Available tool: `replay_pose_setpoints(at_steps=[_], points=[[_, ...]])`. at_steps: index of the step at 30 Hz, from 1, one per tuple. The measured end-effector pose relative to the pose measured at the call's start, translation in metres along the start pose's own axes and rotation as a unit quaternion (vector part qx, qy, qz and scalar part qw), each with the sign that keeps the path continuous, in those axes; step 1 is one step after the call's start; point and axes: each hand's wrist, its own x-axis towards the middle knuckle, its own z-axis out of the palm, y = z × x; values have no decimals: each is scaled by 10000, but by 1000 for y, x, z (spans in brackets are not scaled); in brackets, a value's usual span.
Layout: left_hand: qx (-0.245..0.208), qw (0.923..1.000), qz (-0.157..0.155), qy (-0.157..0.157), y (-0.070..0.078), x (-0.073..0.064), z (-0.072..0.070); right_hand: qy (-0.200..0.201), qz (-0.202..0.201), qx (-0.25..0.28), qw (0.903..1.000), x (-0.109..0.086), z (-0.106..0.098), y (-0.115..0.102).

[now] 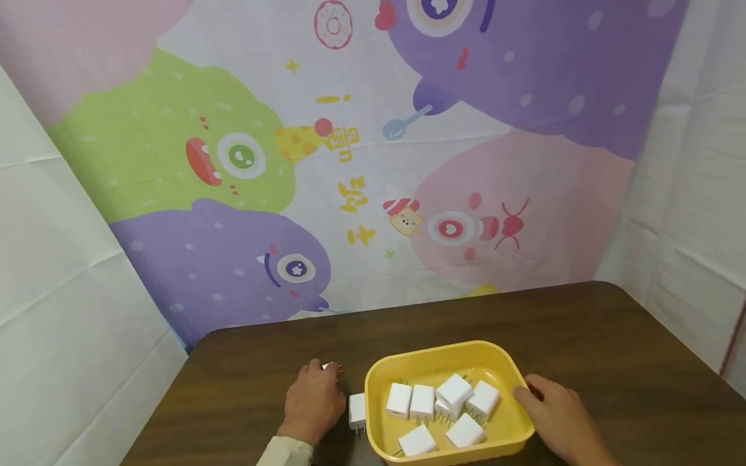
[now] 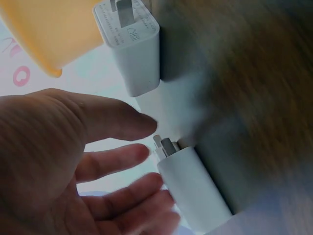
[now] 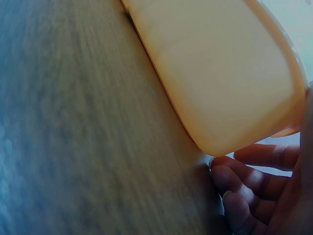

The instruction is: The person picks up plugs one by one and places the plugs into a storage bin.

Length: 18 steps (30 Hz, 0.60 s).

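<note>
My left hand (image 1: 315,401) is at the left of the yellow tray, next to a white charger plug (image 1: 330,366) on the table. In the left wrist view its thumb and fingers (image 2: 124,159) are spread apart, and the fingertips are close to or touching that charger plug (image 2: 195,188). Another white charger plug (image 2: 134,61) stands between this hand and the tray. My right hand (image 1: 559,414) holds the yellow tray (image 1: 445,353) at its right side, thumb at the rim and curled fingers (image 3: 239,188) against the outer wall. Several white charger plugs (image 1: 422,402) lie in the tray.
Beneath everything is a dark brown wooden table (image 1: 245,362). A cloth (image 1: 361,259) with cartoon monsters hangs behind its far edge, and white cloth walls (image 1: 64,272) rise on both sides.
</note>
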Motion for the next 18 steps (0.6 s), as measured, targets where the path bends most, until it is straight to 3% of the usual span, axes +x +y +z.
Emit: replay_pose_setpoints(at_steps=[8,18], points=[[568,9971,-326,-379,-4,-6,-9,56,-62,98,9999,0,1,-1],[573,9980,88,-242,-17,-13,-8,68,-85,41,9999,-2,0,-1]])
